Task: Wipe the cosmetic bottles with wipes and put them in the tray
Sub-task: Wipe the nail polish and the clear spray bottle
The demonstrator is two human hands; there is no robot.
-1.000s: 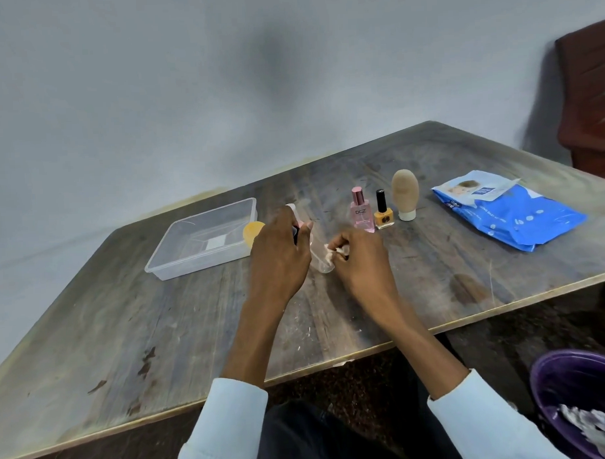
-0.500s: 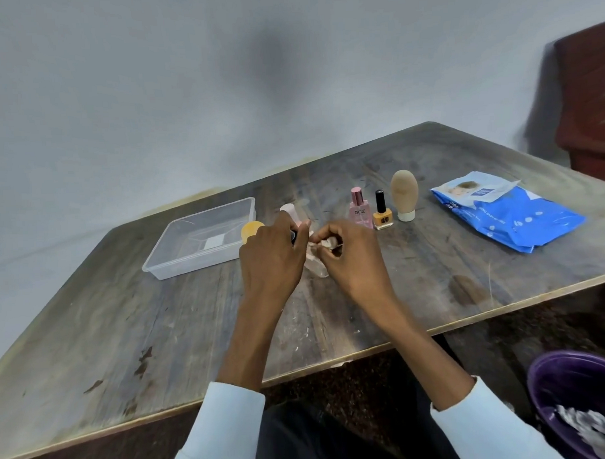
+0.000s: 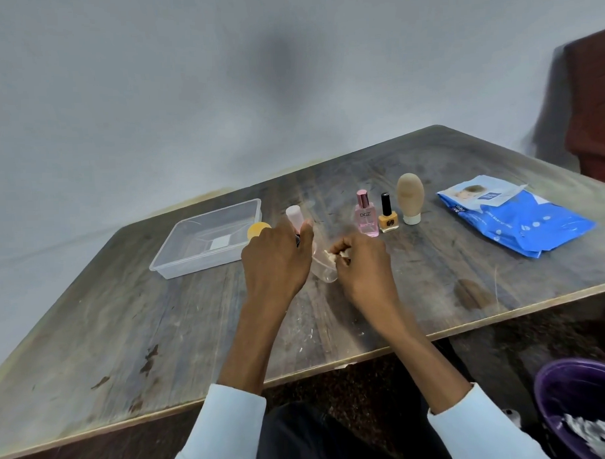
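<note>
- The wooden bench (image 3: 331,317) carries everything; taking the two hands as the clock's centre, the clear plastic tray (image 3: 178,257) lies toward ten o'clock, and I cannot tell whether any bottle is in it yet
- The blue wipes pack (image 3: 520,221) lies well apart at about two o'clock, soft and floppy, best lifted by its body rather than the flap
- The left hand (image 3: 276,261) is wrapped round a clear bottle with a pale pink cap (image 3: 325,273), tilted with the cap pointing to eleven o'clock; it is held above the bench at centre, not in the tray
- The right hand (image 3: 362,261) is curled and pinches a small crumpled wipe (image 3: 333,255) against the bottle's side
- That bottle looks light, rigid and smooth; damp from the wipe it may turn slippery, so a full wrap around the body seems safer than fingertips on the cap
- At one o'clock stand a tan rounded bottle (image 3: 410,199), a pink perfume bottle (image 3: 365,215) and a yellow nail polish (image 3: 387,217), upright in a row; the perfume bottle and polish look like glass, probably fragile, and are best gripped low on the body
- A small yellow item (image 3: 258,228) sits just beside the tray's near corner
</note>
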